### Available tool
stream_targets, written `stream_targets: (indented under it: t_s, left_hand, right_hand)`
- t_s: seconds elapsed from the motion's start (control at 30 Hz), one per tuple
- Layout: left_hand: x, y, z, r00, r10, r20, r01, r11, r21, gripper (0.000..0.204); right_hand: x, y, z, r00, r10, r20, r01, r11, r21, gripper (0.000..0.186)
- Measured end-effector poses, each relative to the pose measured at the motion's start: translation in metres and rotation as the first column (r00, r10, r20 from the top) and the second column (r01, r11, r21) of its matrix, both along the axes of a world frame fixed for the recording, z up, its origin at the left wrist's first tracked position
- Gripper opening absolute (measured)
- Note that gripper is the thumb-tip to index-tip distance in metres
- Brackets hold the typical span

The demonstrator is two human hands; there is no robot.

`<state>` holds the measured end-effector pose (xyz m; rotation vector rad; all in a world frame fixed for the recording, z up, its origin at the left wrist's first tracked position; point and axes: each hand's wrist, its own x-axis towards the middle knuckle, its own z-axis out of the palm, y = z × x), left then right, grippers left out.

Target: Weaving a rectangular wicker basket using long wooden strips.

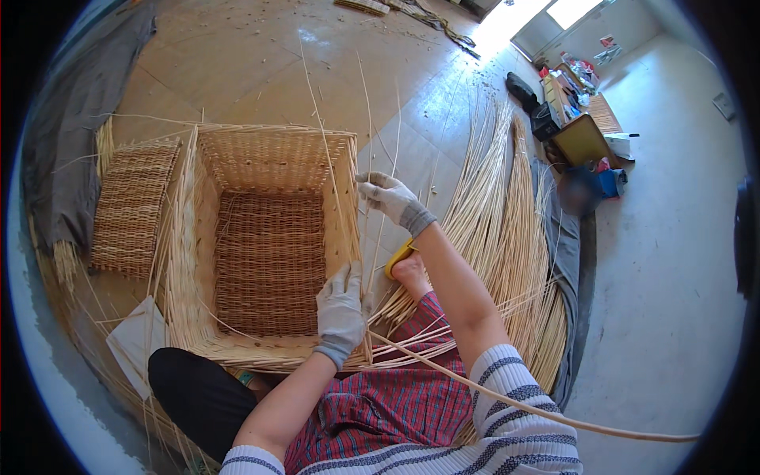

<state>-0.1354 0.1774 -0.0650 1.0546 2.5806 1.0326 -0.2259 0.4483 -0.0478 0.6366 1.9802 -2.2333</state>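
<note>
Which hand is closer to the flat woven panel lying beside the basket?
Left. The left hand rests on the basket's near right corner; the right hand is farther right of the panel.
</note>
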Motion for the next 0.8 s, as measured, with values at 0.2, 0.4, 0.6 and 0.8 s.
stream_targets:
  t_s: [0.2, 0.4, 0.6, 0.8]
  left_hand:
    - [0.000, -0.002, 0.000, 0.999, 0.000, 0.052, 0.002, 0.999, -0.044, 0.072]
    - [0.000, 0.000, 0.004, 0.996, -0.007, 0.084, 0.011, 0.999, -0.046, 0.069]
    - [-0.001, -0.001, 0.005, 0.992, -0.029, 0.124, 0.040, 0.995, -0.090, 0.071]
    - [-0.003, 0.002, 0.008, 0.994, -0.027, 0.110, 0.036, 0.995, -0.088, 0.068]
  right_hand:
    - [-0.016, -0.012, -0.008, 0.986, -0.089, -0.140, 0.057, 0.974, -0.221, 0.034]
    - [-0.013, -0.034, -0.046, 0.882, -0.194, -0.429, 0.379, 0.834, 0.402, 0.020]
    - [0.025, -0.085, -0.026, 0.799, -0.194, -0.569, 0.552, 0.612, 0.566, 0.017]
    - [0.049, -0.096, -0.033, 0.895, -0.098, -0.435, 0.430, 0.445, 0.785, 0.036]
